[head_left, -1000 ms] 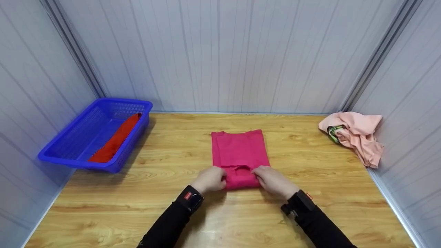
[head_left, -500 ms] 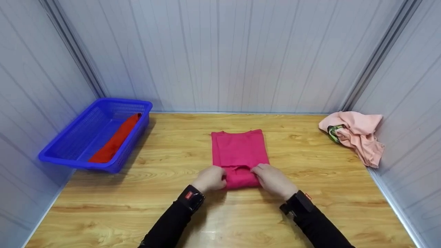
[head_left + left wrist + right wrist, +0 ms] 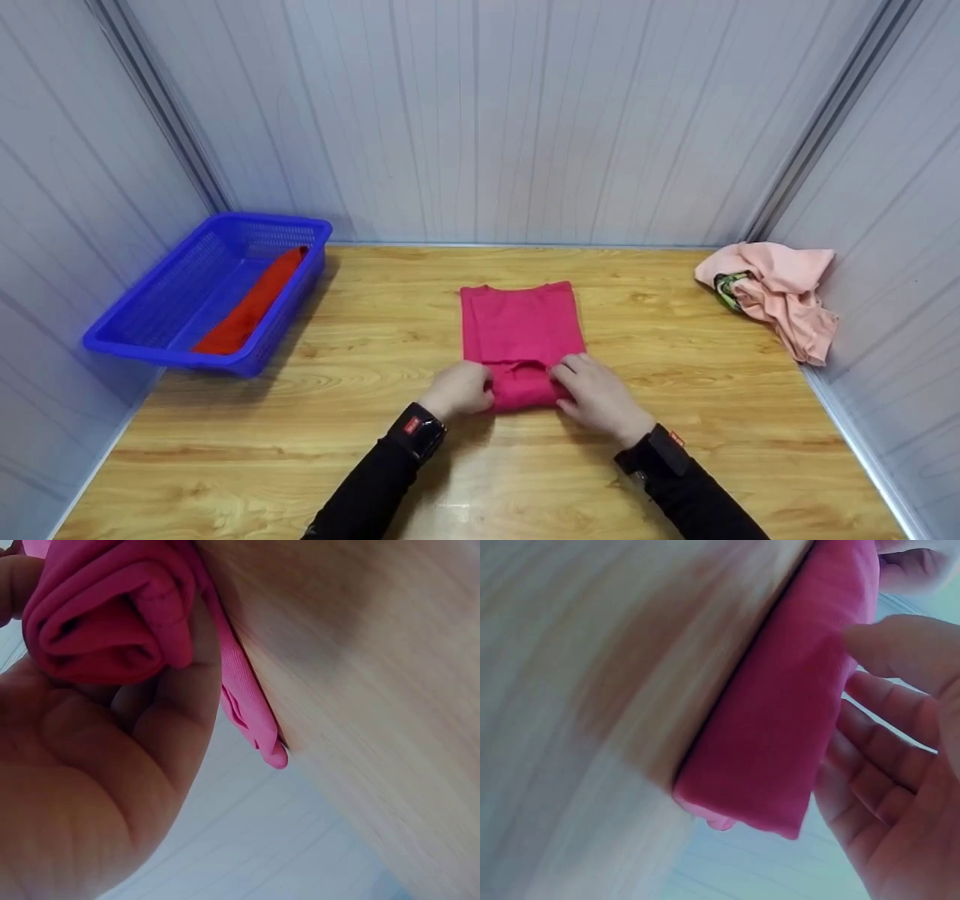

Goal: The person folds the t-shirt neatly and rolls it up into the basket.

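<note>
A folded bright pink shirt (image 3: 521, 326) lies in the middle of the table, its near end rolled up into a thick roll (image 3: 780, 712). My left hand (image 3: 459, 390) grips the left end of this roll; in the left wrist view its fingers (image 3: 180, 716) curve round the coiled layers. My right hand (image 3: 600, 396) rests on the right end with fingers loosely bent and spread. In the right wrist view the thumb touches the roll's surface, apart from the fingertips along its edge. The far part of the shirt lies flat.
A blue plastic basket (image 3: 142, 347) stands at the back left with a folded red-orange cloth (image 3: 255, 307) inside. A crumpled light pink garment (image 3: 784, 281) with a green print lies at the back right against the wall. Pale panel walls (image 3: 480, 120) enclose the wooden table (image 3: 375, 315).
My right hand has loosened from its pinch and spread over the roll, its thumb moving apart from the fingers. The left hand and the shirt look nearly still.
</note>
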`<state>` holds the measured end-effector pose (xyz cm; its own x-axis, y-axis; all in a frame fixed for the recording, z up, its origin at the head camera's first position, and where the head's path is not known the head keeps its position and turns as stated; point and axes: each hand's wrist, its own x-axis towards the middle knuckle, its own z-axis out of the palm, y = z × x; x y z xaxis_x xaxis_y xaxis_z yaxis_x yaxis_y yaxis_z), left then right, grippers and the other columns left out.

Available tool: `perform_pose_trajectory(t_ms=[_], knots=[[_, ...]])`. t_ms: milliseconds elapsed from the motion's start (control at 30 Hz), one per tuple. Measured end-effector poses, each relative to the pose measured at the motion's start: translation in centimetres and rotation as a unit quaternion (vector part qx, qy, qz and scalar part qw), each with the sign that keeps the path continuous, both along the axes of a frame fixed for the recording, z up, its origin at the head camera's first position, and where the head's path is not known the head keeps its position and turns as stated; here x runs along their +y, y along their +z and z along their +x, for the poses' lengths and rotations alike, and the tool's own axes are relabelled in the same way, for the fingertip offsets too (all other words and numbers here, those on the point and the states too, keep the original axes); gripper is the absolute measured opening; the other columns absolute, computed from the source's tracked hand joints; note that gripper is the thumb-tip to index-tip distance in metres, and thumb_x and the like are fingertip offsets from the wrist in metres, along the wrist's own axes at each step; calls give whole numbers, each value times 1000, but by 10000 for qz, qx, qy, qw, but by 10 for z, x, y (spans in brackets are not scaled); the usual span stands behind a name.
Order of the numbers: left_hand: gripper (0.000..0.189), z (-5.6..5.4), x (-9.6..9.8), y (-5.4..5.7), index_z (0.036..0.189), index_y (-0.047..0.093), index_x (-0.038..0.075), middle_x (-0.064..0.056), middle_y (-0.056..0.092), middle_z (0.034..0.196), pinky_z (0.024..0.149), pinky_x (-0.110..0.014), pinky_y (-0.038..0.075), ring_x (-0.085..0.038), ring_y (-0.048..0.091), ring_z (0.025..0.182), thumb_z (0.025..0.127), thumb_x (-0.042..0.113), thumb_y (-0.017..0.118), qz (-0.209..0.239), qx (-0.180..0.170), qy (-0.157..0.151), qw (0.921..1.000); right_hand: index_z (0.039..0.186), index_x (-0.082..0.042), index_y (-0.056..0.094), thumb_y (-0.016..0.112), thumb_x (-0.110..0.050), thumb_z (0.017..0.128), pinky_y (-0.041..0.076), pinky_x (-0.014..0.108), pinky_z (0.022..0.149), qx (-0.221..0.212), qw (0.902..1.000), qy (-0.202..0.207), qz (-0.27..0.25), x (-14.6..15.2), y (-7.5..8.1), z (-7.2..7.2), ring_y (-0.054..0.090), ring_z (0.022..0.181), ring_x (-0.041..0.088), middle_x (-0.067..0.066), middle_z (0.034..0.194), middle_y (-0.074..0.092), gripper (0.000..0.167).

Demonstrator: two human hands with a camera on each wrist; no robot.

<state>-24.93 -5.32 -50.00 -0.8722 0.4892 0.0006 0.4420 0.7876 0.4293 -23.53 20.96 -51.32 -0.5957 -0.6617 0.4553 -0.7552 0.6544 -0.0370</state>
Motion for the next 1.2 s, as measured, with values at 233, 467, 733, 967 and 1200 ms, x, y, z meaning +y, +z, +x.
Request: perform_pose_trajectory(t_ms=[233,467,733,967,1200], knots=[[19,1,0,-3,64,47,15,6,41,58,48,-30,38,-13,43,54,74,8,62,-108,283,-37,9995,110,-5,62,84,-11,69,51,39,81,-353,9988,-119,315,1,-2,2,56,93,25,6,102,59,48],[10,15,7,-8,76,61,7,-7,59,77,53,-39,51,-24,60,69,80,14,66,-964,1737,200,9799,114,-4,61,84,-8,70,52,41,85,-790,9962,-191,304,0,-4,1,57,98,27,8,106,59,50],[11,34,21,-1,85,66,6,-8,56,83,56,-34,51,-23,57,77,76,13,67,-1825,2835,382,9407,114,-4,60,81,-6,71,51,41,87,-923,9948,-263,351,1,-1,-1,57,100,27,7,108,59,48],[15,35,24,-5,83,64,8,-7,56,83,53,-32,49,-22,57,76,72,6,73,-1902,2992,397,9342,115,-5,60,79,-4,73,50,41,88,-1064,9934,-280,323,1,0,-2,56,101,27,6,107,58,46],[8,33,24,-8,78,63,10,-5,58,76,49,-32,48,-20,58,69,78,6,70,-1962,3100,335,9297,115,-4,60,76,0,70,51,41,86,-926,9950,-250,288,1,-4,-2,56,100,27,7,107,58,48]])
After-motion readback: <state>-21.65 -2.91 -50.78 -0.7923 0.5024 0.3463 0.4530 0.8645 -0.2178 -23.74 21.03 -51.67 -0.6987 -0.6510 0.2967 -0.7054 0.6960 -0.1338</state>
